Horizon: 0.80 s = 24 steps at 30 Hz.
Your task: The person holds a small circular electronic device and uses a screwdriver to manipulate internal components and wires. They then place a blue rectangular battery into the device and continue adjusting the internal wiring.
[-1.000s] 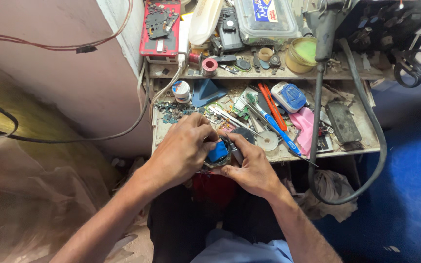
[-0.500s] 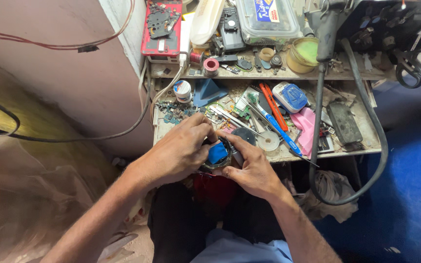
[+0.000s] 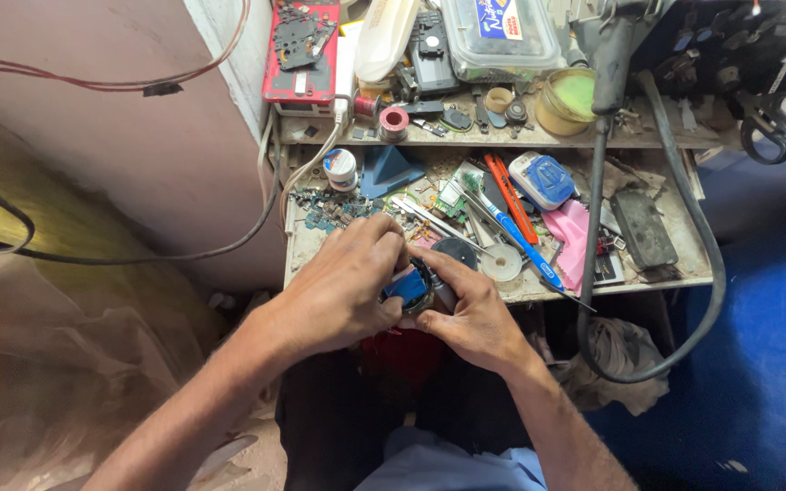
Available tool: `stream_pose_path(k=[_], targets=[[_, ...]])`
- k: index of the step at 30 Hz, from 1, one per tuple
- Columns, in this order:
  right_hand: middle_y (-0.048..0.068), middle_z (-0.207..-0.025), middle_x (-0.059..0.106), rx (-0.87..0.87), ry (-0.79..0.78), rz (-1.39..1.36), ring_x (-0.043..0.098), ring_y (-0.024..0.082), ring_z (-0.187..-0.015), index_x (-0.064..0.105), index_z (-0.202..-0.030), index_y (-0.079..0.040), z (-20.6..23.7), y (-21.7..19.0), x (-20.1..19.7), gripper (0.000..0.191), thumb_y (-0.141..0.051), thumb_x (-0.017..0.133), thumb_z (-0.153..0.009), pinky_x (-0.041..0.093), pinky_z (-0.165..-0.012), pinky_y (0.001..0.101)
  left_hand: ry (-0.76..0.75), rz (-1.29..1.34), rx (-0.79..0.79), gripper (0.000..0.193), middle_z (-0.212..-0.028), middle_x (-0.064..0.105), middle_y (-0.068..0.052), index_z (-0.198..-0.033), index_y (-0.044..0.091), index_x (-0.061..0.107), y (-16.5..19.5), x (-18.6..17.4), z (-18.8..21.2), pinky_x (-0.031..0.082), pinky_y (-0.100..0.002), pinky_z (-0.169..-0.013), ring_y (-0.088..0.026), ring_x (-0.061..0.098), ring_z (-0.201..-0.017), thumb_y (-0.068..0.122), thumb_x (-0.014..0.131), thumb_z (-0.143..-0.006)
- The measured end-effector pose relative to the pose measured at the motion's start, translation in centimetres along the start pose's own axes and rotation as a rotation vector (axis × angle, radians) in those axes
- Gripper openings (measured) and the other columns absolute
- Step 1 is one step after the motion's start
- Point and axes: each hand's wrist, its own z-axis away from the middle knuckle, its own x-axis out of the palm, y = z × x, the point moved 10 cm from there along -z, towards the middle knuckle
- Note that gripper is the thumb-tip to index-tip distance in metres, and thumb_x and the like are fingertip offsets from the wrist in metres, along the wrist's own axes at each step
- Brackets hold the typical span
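Both my hands meet over the front edge of a cluttered workbench [image 3: 666, 273]. Between them is a small round device with a blue part inside [image 3: 408, 287], about the size of a watch body. My left hand [image 3: 343, 286] wraps over it from the left, with thumb and fingers pinched at its top. From the right, my right hand [image 3: 470, 309] cups it, thumb pressed on its rim. Most of the device is hidden by my fingers.
The bench holds a blue pen [image 3: 518, 238], orange cutter [image 3: 508, 185], tweezers [image 3: 429, 218], a white disc [image 3: 502, 262], pink cloth [image 3: 570, 236], a dark phone [image 3: 643, 227] and circuit scraps. A thick black hose [image 3: 693, 264] loops down at right. Scissors [image 3: 780, 114] hang at top right.
My hands have stayed on the small device; the fingers of my left hand have shifted slightly over its top. Nothing else on the bench has moved.
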Motion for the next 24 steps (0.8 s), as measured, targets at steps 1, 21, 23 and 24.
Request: stream_pose_path(k=[1, 21, 23, 24], targets=[[0.011, -0.137, 0.068, 0.014, 0.006, 0.024, 0.064, 0.019, -0.125, 0.054, -0.147, -0.007, 0.0, 0.1, -0.1, 0.081, 0.004, 0.072, -0.069, 0.05, -0.107, 0.0316, -0.012, 0.036, -0.005, 0.038, -0.11, 0.054, -0.015, -0.096, 0.002, 0.057, -0.2, 0.1, -0.2, 0.042, -0.046, -0.09, -0.037, 0.052, -0.107, 0.017, 0.08, -0.069], [0.012, -0.135, 0.069, 0.019, 0.022, 0.104, 0.067, 0.018, -0.122, 0.054, -0.146, -0.006, 0.0, -0.1, -0.2, 0.081, 0.0, 0.077, -0.069, 0.052, -0.103, 0.0308, 0.017, -0.013, -0.059, 0.043, -0.115, 0.055, -0.016, -0.099, 0.0, 0.059, -0.3, 0.6, -0.1, 0.044, -0.048, -0.09, -0.039, 0.052, -0.108, 0.017, 0.082, -0.066], [0.012, -0.137, 0.069, -0.02, 0.015, 0.07, 0.065, 0.018, -0.125, 0.053, -0.147, -0.006, -0.1, -0.4, -0.1, 0.081, 0.001, 0.076, -0.069, 0.049, -0.107, 0.0312, 0.045, -0.072, -0.076, 0.046, -0.116, 0.056, -0.016, -0.102, 0.0, 0.061, -0.1, 0.4, 0.1, 0.043, -0.05, -0.088, -0.04, 0.052, -0.108, 0.018, 0.084, -0.066], [0.012, -0.138, 0.068, -0.003, 0.013, 0.053, 0.065, 0.017, -0.125, 0.053, -0.147, -0.006, -0.1, -0.2, -0.2, 0.081, 0.001, 0.074, -0.069, 0.05, -0.106, 0.0311, 0.074, -0.067, -0.073, 0.045, -0.116, 0.056, -0.016, -0.102, 0.0, 0.062, 0.0, 0.2, 0.2, 0.043, -0.049, -0.088, -0.039, 0.052, -0.108, 0.018, 0.084, -0.067]])
